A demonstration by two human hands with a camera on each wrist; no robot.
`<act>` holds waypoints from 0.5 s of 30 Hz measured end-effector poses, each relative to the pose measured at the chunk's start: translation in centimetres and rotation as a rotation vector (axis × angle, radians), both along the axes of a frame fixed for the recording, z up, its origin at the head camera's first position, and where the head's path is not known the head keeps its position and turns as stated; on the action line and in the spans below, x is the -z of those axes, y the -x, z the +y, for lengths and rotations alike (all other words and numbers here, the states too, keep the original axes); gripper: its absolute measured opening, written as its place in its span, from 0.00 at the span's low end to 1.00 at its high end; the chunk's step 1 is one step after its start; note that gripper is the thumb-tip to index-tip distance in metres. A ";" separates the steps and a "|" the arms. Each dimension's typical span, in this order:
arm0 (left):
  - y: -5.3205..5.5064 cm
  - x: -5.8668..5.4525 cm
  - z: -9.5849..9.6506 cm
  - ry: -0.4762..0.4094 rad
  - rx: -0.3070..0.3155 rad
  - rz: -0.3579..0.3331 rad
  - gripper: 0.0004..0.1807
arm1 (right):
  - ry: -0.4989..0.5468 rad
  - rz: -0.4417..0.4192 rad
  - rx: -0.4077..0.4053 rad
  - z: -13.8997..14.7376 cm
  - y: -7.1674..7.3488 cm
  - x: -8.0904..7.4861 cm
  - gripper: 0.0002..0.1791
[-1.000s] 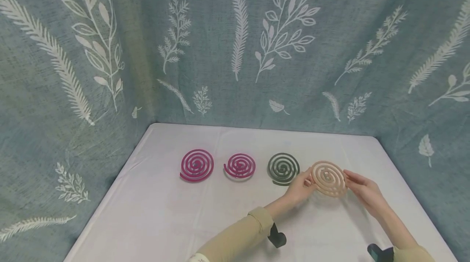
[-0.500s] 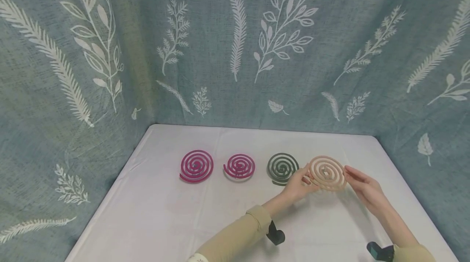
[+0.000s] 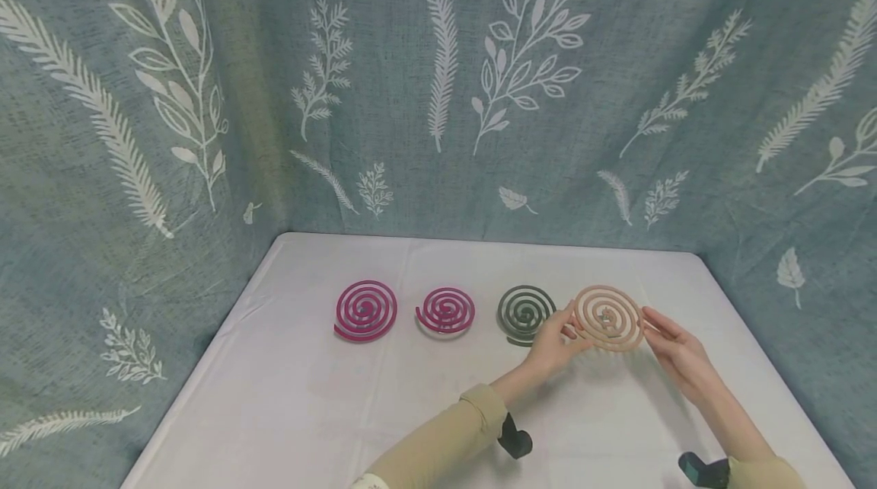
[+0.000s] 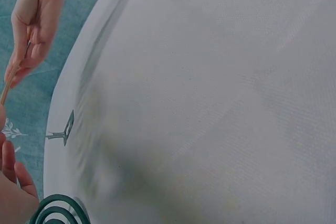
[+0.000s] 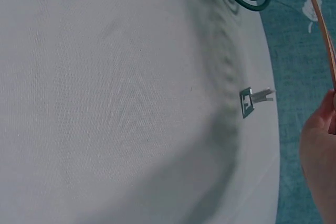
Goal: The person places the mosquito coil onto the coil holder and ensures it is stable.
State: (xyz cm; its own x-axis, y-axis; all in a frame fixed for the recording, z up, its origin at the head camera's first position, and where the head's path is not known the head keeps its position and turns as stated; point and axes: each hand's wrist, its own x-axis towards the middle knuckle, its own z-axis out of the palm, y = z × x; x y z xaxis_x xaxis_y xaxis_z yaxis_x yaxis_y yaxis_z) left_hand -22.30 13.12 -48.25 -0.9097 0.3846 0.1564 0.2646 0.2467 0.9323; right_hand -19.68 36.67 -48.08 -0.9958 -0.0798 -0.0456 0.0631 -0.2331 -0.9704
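A peach mosquito coil [image 3: 620, 319] is held in the air between both hands. My left hand [image 3: 551, 344] pinches its left edge, and my right hand [image 3: 685, 356] pinches the right edge. From the right wrist the same coil [image 5: 321, 27] appears edge-on as a thin strip. On the white cloth below stands a small metal coil stand [image 4: 68, 128], apart from the coil. Just left of my left hand is a dark green mosquito coil [image 3: 524, 312], partly covered by that hand.
Two magenta mosquito coils, the left one [image 3: 366, 311] and a smaller one [image 3: 446, 311], lie further left in the same row. A white-covered table [image 3: 308, 413] bears everything. Blue-green leaf-patterned curtains [image 3: 397, 93] rise behind and at both sides.
Both hands have lifted the peach coil slightly, and it has shifted a little up and to the left in the head view. The other coils stay in place.
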 end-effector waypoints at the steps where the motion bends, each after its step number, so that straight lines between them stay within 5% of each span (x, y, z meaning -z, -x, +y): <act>1: 0.0 0.0 0.0 0.000 -0.006 0.004 0.40 | -0.006 -0.010 0.010 -0.1 0.0 0.0 0.20; 9: -0.2 -0.1 0.3 -0.046 -0.073 -0.009 0.37 | 0.038 -0.062 0.057 -0.7 0.1 -0.5 0.19; 15: -0.2 -0.1 0.6 -0.094 -0.121 -0.009 0.36 | 0.097 -0.044 0.011 -0.9 0.0 -0.4 0.20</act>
